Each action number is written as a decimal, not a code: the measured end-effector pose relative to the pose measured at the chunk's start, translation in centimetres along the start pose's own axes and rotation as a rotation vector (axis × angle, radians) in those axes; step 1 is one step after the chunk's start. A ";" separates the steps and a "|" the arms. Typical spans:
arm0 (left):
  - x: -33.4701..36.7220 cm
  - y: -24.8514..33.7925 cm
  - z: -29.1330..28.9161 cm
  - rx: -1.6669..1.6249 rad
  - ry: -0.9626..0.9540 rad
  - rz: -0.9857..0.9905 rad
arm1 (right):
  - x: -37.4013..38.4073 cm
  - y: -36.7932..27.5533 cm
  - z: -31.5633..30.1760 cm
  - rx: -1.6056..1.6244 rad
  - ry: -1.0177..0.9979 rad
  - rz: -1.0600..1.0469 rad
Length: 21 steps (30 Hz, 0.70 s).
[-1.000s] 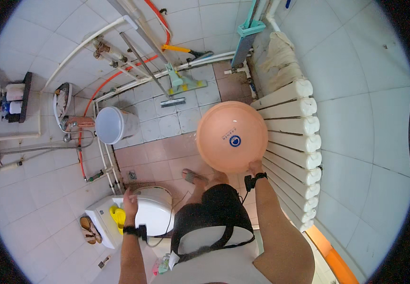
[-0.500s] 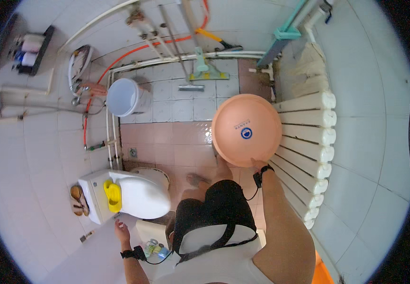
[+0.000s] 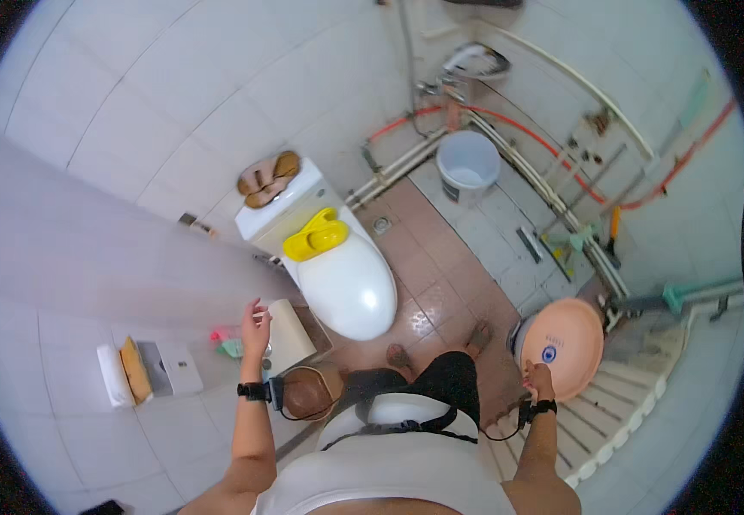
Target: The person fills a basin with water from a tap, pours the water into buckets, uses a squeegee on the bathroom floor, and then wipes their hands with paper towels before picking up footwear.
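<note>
My left hand is raised beside a cream box-shaped surface, its fingers loosely spread and empty. My right hand is over the near left rim of a round peach plastic basin; its fingers look apart and partly curled. Whether they touch the rim I cannot tell. The basin stands beside the white radiator, with the side of a grey container showing under its left edge. To the left is a white toilet with its lid down, a yellow pair of slippers lying on it.
Brown sandals lie on the toilet tank. A brown bin stands by my left leg. A white bucket and a squeegee mop are at the far wall. The radiator lines the right side. A tissue box is at left.
My view has swung left, bringing the toilet to the middle. The basin now appears smaller and farther right, with the grey container visible under it. My left hand has risen.
</note>
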State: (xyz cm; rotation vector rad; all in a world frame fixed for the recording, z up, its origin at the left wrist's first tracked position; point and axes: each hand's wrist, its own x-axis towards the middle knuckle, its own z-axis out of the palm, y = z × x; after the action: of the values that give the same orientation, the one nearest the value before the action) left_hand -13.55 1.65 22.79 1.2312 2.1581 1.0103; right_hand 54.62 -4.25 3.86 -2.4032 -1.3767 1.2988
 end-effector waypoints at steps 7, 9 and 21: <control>-3.1 -5.6 -9.9 -0.095 -0.027 -0.377 | 4.1 -24.3 -6.7 -0.081 0.136 -0.530; -3.8 -7.4 -9.9 0.102 0.085 -0.305 | 5.3 -30.2 -8.1 -0.023 0.116 -0.645; -6.6 -1.5 -8.2 0.256 -0.180 -0.604 | 16.2 -61.1 3.4 0.077 -0.721 -0.741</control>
State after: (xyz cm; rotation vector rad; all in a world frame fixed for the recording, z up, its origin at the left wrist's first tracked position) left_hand -16.69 -7.62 26.98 0.6525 2.3387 0.3670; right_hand 15.06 42.87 18.83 -1.1343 -2.0200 1.9397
